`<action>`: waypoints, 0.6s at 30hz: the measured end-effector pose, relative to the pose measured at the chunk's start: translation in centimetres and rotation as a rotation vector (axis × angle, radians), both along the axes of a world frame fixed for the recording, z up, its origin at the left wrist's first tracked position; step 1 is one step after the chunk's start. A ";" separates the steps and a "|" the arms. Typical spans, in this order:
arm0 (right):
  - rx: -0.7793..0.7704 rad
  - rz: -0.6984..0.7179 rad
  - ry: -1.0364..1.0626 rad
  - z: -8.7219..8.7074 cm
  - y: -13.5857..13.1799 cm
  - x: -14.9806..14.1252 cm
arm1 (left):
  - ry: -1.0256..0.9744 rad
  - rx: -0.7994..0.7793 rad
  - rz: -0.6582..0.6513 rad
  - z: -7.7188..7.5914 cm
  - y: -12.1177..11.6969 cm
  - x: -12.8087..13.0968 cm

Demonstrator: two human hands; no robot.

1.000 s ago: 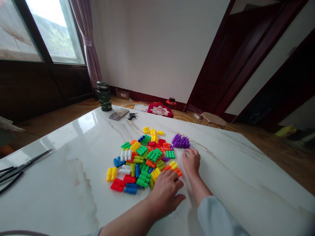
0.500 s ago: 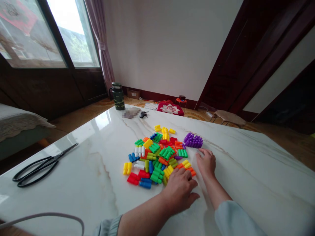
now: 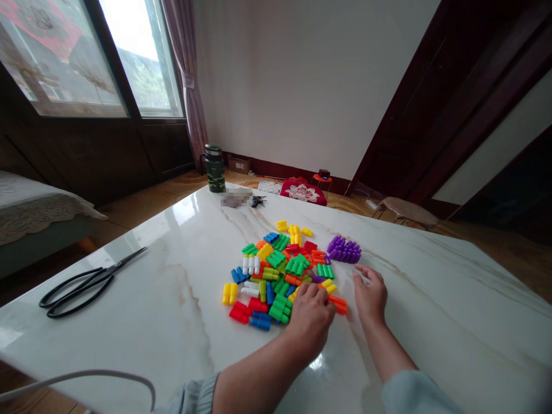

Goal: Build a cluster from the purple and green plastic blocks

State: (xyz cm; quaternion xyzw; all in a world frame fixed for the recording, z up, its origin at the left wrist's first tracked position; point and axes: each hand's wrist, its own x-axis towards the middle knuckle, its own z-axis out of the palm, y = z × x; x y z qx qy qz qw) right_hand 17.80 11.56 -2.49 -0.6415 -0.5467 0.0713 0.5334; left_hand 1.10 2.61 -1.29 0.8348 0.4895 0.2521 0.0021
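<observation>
A loose heap of plastic building blocks (image 3: pixel 276 276) in many colours lies on the white marbled table (image 3: pixel 164 322). My left hand (image 3: pixel 313 319) is at the heap's near right side, with its fingers curled down over the blocks; whatever is under the fingertips is hidden. To the right of the heap, my right hand (image 3: pixel 371 293) has its thumb and fingers drawn together around a pale sliver too small to name. Just beyond it stands a cluster of purple blocks (image 3: pixel 344 249) set close together. An orange block (image 3: pixel 338 305) lies between my two hands.
Black-handled scissors (image 3: pixel 92 282) lie at the left of the table. At the far corner stand a camouflage flask (image 3: pixel 214 168), a blurred item (image 3: pixel 236 198) and keys (image 3: pixel 257 201). A grey cable (image 3: pixel 86 374) crosses the near left. A stool (image 3: pixel 405 211) stands beyond the table.
My left hand has closed its fingers over the blocks, with the thumb tucked in. My right hand has drawn its fingers in, and a pale sliver now shows there. The view has shifted slightly.
</observation>
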 end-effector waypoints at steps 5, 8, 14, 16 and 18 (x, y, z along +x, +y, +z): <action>-0.062 0.432 0.074 2.9 -1.3 -3.8 | -0.151 0.119 -0.102 1.2 -0.8 -0.1; -0.140 0.767 -0.034 4.7 -1.4 -6.6 | -0.301 0.222 -0.228 2.2 -1.6 -0.2; -0.113 0.867 -0.410 4.6 -1.2 -9.5 | -0.431 0.318 -0.283 2.2 -1.9 -0.6; -0.092 0.852 -0.436 4.0 -1.3 -9.7 | -0.434 0.307 -0.257 2.0 -1.9 -0.7; -0.059 0.837 -0.409 3.6 -1.4 -9.6 | -0.423 0.290 -0.242 2.0 -1.9 -0.7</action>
